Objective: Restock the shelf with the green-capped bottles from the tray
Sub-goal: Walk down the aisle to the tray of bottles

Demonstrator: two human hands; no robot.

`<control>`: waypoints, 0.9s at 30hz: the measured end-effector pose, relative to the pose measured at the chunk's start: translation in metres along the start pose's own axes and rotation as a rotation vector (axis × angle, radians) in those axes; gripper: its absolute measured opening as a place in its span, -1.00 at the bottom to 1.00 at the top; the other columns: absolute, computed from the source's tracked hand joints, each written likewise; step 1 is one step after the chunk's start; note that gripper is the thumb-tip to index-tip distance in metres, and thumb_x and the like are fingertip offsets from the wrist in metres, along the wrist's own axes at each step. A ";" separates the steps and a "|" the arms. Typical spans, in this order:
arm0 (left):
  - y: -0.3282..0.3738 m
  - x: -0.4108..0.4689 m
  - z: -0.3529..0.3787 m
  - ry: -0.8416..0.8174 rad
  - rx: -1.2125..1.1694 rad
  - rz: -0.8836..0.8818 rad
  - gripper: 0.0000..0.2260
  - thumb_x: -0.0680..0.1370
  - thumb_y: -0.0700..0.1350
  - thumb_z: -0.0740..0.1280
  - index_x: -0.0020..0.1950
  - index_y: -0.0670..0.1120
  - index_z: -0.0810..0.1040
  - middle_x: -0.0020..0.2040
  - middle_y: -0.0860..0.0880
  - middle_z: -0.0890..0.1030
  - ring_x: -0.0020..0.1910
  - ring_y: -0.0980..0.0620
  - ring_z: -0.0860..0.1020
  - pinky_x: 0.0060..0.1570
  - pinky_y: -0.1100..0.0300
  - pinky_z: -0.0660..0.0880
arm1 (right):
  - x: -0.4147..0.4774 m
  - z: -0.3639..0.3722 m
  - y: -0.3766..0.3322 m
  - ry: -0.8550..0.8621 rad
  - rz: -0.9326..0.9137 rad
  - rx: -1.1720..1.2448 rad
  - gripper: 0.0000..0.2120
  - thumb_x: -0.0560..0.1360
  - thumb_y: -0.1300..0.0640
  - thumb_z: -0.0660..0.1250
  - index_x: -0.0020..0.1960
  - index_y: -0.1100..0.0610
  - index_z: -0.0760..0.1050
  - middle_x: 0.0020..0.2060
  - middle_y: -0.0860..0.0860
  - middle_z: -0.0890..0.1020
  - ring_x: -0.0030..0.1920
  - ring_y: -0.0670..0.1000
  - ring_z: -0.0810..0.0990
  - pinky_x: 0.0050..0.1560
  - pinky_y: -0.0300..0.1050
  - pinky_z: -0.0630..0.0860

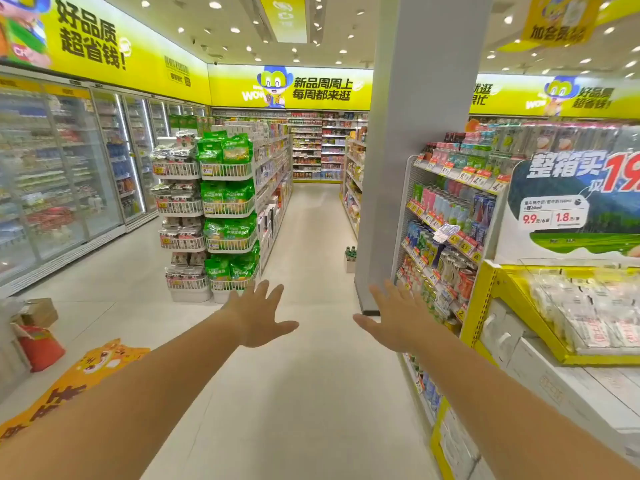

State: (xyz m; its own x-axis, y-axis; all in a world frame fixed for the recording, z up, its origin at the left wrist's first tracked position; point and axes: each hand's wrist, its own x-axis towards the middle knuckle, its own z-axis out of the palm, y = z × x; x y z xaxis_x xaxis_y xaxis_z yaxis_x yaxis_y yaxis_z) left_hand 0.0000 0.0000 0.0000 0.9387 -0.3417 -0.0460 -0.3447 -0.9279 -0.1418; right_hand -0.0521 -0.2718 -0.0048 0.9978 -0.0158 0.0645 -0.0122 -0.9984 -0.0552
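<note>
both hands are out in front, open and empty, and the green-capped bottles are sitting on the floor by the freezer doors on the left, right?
Not quite. The left hand and right hand are indeed open and empty, but the green-capped bottles stand in their tray on the floor beside the grey pillar, right of the aisle, not by the freezer doors. The head view shows this.

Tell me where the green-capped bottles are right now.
In the head view the green-capped bottles stand in a tray on the floor far down the aisle, right of centre, against the foot of the grey pillar, beyond both open hands.
</note>
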 end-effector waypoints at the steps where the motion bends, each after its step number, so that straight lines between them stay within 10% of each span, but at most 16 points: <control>1: -0.007 0.019 -0.001 -0.006 0.004 -0.005 -0.18 0.53 0.44 -0.03 0.62 0.00 -0.15 0.63 -0.12 -0.06 0.59 -0.20 -0.06 0.51 -0.24 0.04 | 0.018 0.000 0.000 0.013 -0.001 -0.011 -0.21 0.53 -0.41 -0.08 0.60 0.00 -0.11 0.60 0.12 -0.04 0.59 0.18 -0.12 0.52 0.20 -0.14; 27: -0.159 0.593 -0.012 -0.027 0.046 0.013 -0.19 0.52 0.44 0.00 0.62 0.01 -0.10 0.63 -0.11 -0.02 0.60 -0.17 -0.03 0.50 -0.22 0.07 | 0.642 0.048 0.042 -0.010 -0.039 -0.029 -0.21 0.53 -0.40 -0.08 0.60 0.01 -0.14 0.59 0.14 0.01 0.58 0.17 -0.09 0.54 0.15 -0.05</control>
State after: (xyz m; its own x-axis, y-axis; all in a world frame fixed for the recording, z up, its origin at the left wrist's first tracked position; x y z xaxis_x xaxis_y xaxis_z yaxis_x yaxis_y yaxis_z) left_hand 0.6112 -0.0570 0.0068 0.9343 -0.3486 -0.0743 -0.3565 -0.9156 -0.1863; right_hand 0.5913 -0.3215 -0.0136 0.9981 0.0232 0.0564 0.0246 -0.9994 -0.0239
